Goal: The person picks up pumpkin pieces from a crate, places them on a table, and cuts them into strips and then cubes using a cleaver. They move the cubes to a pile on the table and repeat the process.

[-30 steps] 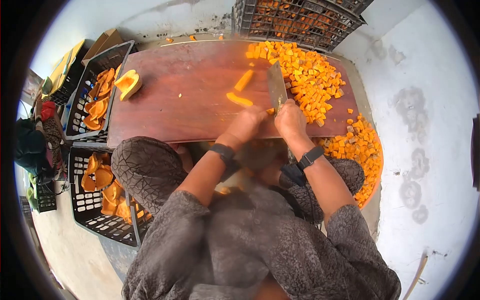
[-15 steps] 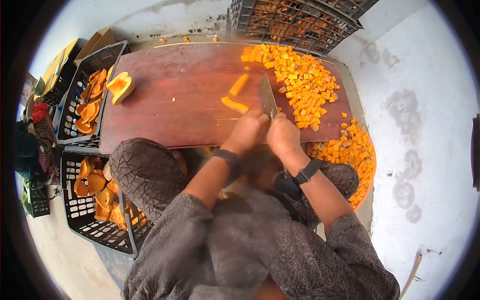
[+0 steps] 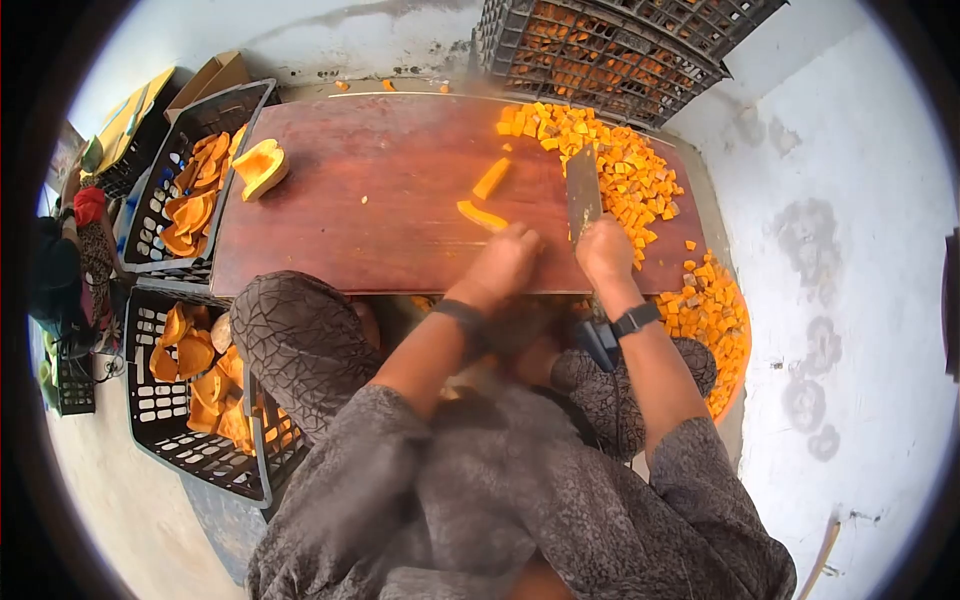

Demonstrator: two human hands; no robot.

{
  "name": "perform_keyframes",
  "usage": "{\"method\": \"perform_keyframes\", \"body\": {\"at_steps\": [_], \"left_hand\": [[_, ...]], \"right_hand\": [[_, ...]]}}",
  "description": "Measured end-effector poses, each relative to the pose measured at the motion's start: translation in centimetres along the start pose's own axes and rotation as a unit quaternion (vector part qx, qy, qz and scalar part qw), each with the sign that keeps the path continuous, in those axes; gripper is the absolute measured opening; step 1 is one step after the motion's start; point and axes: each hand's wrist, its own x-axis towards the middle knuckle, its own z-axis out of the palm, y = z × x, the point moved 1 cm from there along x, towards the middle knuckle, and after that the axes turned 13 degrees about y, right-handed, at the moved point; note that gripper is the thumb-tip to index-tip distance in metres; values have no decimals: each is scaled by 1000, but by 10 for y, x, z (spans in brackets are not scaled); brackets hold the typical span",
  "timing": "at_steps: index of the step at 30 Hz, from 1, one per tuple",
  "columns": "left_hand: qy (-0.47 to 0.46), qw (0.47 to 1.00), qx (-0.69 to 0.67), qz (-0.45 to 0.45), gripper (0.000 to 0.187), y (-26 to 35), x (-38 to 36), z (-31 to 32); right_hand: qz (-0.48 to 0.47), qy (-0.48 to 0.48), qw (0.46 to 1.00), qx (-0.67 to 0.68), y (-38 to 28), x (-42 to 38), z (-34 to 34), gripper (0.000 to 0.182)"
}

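My right hand (image 3: pixel 606 258) is wrapped round the handle of a cleaver (image 3: pixel 583 190), its broad blade upright beside the heap of diced pumpkin (image 3: pixel 635 175). To the left, my left hand (image 3: pixel 505 262) is curled low over the front part of the red-brown board (image 3: pixel 350 225). Its fingertips are turned down, and whatever they hold, if anything, is hidden. A curved pumpkin strip (image 3: pixel 482 216) lies just beyond its knuckles. Farther back rests a straighter pumpkin piece (image 3: pixel 491 179). A hollowed pumpkin chunk (image 3: pixel 261 169) sits at the board's left end.
Black crates (image 3: pixel 262 455) with pumpkin pieces stand at the left, one beside the board and one nearer me. More diced pumpkin (image 3: pixel 710 310) fills an orange container at the right. Stacked crates (image 3: pixel 600 55) stand behind the board, near the white wall (image 3: pixel 840 250).
The cleaver and my right hand have moved right, against the diced heap, and away from my left hand. My left hand stays near the curved strip. The view has shifted slightly.
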Motion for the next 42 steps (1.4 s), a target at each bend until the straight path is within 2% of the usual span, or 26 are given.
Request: {"method": "perform_keyframes", "body": {"at_steps": [2, 4, 5, 6, 7, 9, 11, 13, 16, 18, 20, 23, 25, 26, 28, 31, 35, 38, 41, 42], "left_hand": [[-2, 999, -36, -4, 13, 4, 6, -13], [99, 995, 14, 29, 20, -5, 17, -26], [96, 995, 14, 30, 20, -11, 18, -34], [33, 995, 97, 21, 26, -19, 19, -41], [-29, 983, 179, 14, 33, -27, 19, -46], [-31, 981, 191, 29, 30, -33, 15, -52], [-34, 978, 203, 40, 28, -36, 9, -50], [-77, 970, 230, -14, 22, -29, 8, -46], [-74, 973, 208, -64, 20, -25, 1, -23], [-83, 978, 174, -80, 20, -21, 0, -12], [-93, 981, 138, -99, 21, -10, -3, -7], [-74, 983, 141, -87, 23, 0, -2, -6], [-44, 964, 226, -132, 25, 10, 0, -11], [-44, 964, 227, -133, 25, 8, -1, -12], [-102, 965, 214, -110, 27, 3, -1, -14], [-134, 963, 204, -114, 25, 4, 1, -14], [-140, 957, 245, -58, 24, 4, 0, -10], [-125, 966, 219, -64, 22, -1, 0, -10], [-129, 978, 163, -15, 20, -4, -2, -13], [-89, 985, 144, 21, 19, -2, -5, -13]], "right_hand": [[25, -89, 991, 98, 11, -6, -14, 20], [53, -70, 989, 116, 19, -21, -17, 22], [10, -84, 990, 117, 16, -31, -28, 22], [-33, -97, 988, 118, 14, -40, -36, 22], [-30, -95, 988, 120, 15, -49, -38, 22], [-80, -102, 979, 157, 12, -61, -40, 22], [-87, -108, 981, 138, 10, -60, -47, 21], [-67, -114, 988, 85, 9, -54, -54, 19], [-19, -62, 991, 115, 27, -42, -46, 20], [0, -64, 992, 110, 29, -39, -50, 21], [-60, -60, 987, 135, 20, -40, -60, 21], [-53, -69, 986, 142, 11, -46, -53, 22], [-46, -72, 987, 135, 9, -49, -51, 22], [-40, -75, 988, 127, 8, -50, -49, 23], [-42, -79, 988, 123, 9, -53, -45, 22], [-32, -84, 988, 121, 14, -55, -37, 22], [-17, -71, 986, 148, 18, -57, -32, 21], [-4, -75, 987, 142, 17, -58, -35, 21], [-35, -65, 987, 143, 15, -59, -42, 22], [-35, -65, 987, 143, 14, -57, -44, 22]]}}
